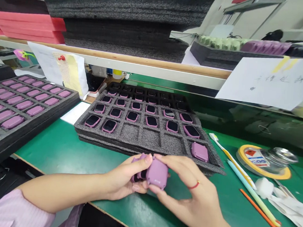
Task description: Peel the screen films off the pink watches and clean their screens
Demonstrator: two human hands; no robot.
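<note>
Bench (55, 144): green, it lay beneath our hands.
Foam tray (127, 143): just beyond our hands, we had dark-faced watches (151, 121) in its pockets.
Right hand (197, 191): partly open, it pinched a purple watch case (157, 173) by the edges, above the bench.
Left hand (124, 178): we had it curled around more purple cases (135, 178), just beside that one.
Ring (194, 184): red, we wore it on the right hand.

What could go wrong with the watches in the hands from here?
The left hand bunches several purple smartwatch cases, so one might slip. The right hand grips a front smartwatch case right beside them; contact could scuff the finish. The lidded bottle, off to the right, might tip if bumped.
</note>
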